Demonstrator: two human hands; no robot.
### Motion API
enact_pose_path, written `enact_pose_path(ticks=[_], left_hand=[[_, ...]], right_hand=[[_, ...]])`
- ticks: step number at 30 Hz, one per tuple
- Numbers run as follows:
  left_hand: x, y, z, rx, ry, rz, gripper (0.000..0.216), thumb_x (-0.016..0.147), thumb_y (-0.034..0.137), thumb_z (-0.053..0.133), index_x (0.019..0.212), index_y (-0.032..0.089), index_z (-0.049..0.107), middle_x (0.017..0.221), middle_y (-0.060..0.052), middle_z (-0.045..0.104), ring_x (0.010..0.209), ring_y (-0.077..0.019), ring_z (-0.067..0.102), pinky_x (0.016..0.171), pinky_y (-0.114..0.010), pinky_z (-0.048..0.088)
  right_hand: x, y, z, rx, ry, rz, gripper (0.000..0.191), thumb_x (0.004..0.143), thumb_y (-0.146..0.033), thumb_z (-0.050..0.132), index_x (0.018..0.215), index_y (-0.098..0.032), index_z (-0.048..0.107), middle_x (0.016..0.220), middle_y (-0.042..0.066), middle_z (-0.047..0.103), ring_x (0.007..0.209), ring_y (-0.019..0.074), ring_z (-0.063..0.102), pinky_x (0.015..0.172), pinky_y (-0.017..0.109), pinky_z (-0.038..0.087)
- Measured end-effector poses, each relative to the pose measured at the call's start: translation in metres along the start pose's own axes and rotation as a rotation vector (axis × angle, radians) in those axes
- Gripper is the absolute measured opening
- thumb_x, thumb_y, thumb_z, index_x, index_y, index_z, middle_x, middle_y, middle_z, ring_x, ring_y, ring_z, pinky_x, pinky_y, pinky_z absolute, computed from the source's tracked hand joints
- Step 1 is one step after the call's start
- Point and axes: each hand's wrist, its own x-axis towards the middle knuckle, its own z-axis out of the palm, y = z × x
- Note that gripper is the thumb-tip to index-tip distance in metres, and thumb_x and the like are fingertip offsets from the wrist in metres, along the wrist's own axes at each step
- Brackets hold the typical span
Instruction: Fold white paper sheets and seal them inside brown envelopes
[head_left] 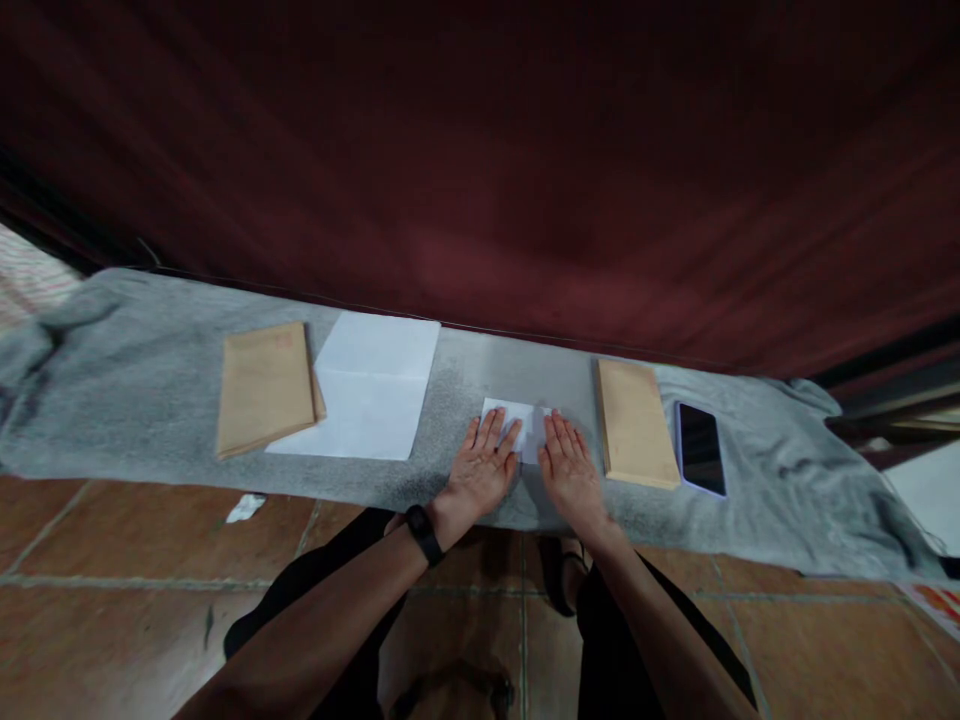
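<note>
A small piece of white paper [531, 430], apparently folded, lies on the grey cloth in front of me. My left hand [484, 468] rests flat on its left part, fingers spread. On its right part lies my right hand [570, 470], also flat with the fingers stretched out. Both palms face down, and they hide much of the paper. Left of my hands are larger white sheets [375, 390] with a crease across them. A stack of brown envelopes [637, 425] sits close to the right of my right hand.
More brown envelopes [264, 388] lie at the left, overlapping the white sheets' edge. A phone [700, 448] in a purple case is at the right. The grey cloth [142, 390] covers a narrow bench against a dark red curtain [480, 180]. Crumpled white paper [245, 508] is on the tiled floor.
</note>
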Motion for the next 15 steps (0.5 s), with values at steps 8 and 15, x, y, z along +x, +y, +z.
enact_pose_path(ticks=[8, 15], left_hand=[[-0.002, -0.007, 0.003, 0.055, -0.045, 0.029, 0.058, 0.102, 0.026, 0.035, 0.158, 0.018, 0.027, 0.165, -0.014, 0.026, 0.152, -0.0257, 0.026, 0.123, -0.048, 0.025], [-0.007, -0.021, -0.005, 0.042, -0.017, -0.047, 0.059, 0.102, 0.030, 0.031, 0.158, 0.011, 0.027, 0.163, -0.013, 0.030, 0.153, -0.0240, 0.024, 0.125, -0.047, 0.022]], right_hand=[[-0.014, -0.031, 0.005, 0.045, -0.047, -0.115, 0.062, 0.107, -0.039, 0.032, 0.160, -0.010, 0.019, 0.162, 0.015, 0.033, 0.150, 0.0242, 0.031, 0.122, 0.045, 0.029], [-0.020, -0.019, 0.001, -0.017, -0.017, -0.057, 0.067, 0.105, -0.044, 0.036, 0.160, -0.009, 0.020, 0.161, 0.017, 0.032, 0.149, 0.0273, 0.033, 0.121, 0.046, 0.030]])
